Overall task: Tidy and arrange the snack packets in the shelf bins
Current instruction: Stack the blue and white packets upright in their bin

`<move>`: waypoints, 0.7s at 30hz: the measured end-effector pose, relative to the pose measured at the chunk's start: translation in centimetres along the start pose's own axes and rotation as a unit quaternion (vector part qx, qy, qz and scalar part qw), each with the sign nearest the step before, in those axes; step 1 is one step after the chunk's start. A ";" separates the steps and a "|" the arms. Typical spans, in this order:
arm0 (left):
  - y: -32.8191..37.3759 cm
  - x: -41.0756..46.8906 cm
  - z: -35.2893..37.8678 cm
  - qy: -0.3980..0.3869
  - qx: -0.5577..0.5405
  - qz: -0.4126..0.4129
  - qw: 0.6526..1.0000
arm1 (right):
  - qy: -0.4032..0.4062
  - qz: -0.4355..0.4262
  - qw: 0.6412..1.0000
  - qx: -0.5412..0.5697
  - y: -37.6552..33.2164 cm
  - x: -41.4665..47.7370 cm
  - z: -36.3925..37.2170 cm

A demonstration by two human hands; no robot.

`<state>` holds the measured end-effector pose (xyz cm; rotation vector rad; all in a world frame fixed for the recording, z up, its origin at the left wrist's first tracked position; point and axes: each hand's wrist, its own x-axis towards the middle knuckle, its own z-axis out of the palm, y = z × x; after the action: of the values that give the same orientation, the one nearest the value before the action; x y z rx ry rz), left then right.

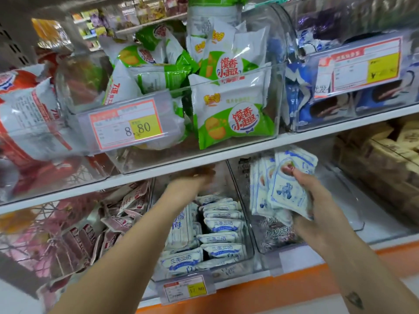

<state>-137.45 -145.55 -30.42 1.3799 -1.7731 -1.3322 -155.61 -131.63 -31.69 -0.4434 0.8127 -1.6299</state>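
Note:
A clear bin (248, 245) on the lower shelf holds rows of white-and-blue snack packets (223, 225). My left hand (201, 177) reaches deep into the back of this bin, under the upper shelf; it is blurred and its fingers are partly hidden. My right hand (310, 196) is to the right, in front of the neighbouring bin, and grips a stack of several white-and-blue packets (278, 184) upright, thumb across the front one.
Above, a clear bin (260, 71) holds green-and-white packets, with a price tag (127, 125) reading 8.80. Red packets fill the left bin, blue ones (301, 98) the right. Pinkish packets (122, 214) lie lower left, brown ones (385, 150) lower right. An orange shelf edge (294, 284) runs below.

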 end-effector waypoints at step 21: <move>-1.6 9.1 2.1 -0.345 0.476 -0.089 0.804 | 0.092 0.005 0.996 -0.017 0.2 2.5 -0.5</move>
<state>-141.65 -153.18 -34.14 1.6685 -3.1735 -1.1159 -156.38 -133.91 -32.59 -0.3147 0.9800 -1.6668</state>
